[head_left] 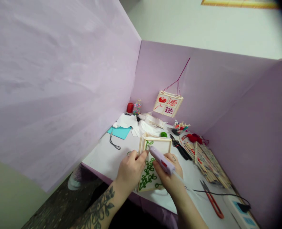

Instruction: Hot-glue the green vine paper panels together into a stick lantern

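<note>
My left hand (132, 167) is closed at the left side of a wood-framed white panel (161, 144), its fingertips pressed on a green cord (149, 142). A bit of that cord shows behind the knuckles. In my right hand (171, 178) is a lilac glue gun (162, 160), gripped round its body. The gun's nozzle is close beside the left fingertips, over the upper left of the panel; whether it touches cannot be made out. Green looped cord leaves (147, 175) cover the lower part of the panel. A white glue stick (179, 178) extends from the gun's rear.
Black-handled pruners (180, 147) and wooden sticks (207, 165) lie to the right, with red-handled scissors (212, 200) and a power strip (241, 211) nearer. A black cable crosses there. A framed sign (168, 104) hangs at the back. Blue sheet (120, 132) lies left.
</note>
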`<state>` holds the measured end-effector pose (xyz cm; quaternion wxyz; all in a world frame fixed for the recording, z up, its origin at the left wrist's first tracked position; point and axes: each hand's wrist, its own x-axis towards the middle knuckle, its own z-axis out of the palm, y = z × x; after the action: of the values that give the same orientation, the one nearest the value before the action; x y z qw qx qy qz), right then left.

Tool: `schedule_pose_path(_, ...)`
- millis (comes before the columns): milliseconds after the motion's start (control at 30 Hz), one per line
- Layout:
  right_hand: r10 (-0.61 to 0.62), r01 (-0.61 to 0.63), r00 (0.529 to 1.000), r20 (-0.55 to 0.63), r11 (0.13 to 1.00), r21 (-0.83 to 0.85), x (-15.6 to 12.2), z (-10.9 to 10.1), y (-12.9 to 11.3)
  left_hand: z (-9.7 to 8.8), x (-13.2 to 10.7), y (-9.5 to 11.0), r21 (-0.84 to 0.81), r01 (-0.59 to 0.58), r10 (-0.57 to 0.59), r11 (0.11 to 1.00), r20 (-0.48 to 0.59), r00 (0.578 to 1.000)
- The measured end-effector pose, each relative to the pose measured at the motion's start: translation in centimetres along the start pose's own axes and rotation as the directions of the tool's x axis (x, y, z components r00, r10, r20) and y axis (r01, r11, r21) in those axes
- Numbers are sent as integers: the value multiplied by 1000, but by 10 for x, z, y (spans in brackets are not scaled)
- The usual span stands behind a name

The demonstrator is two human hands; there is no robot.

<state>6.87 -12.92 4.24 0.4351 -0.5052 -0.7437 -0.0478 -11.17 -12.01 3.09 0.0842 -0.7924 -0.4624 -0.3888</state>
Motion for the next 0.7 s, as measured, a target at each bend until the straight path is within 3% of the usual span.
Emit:
schedule_pose_path(367, -47, 48, 998, -38, 999, 0, 5, -1, -7, 0, 0, 0, 1, -9, 9, 1000, -8, 1000)
schedule_pose_path(700, 71, -71, 997, -15, 997, 14, 5, -3, -8, -3, 2, 0, 18, -7, 6, 1000, 3, 1000)
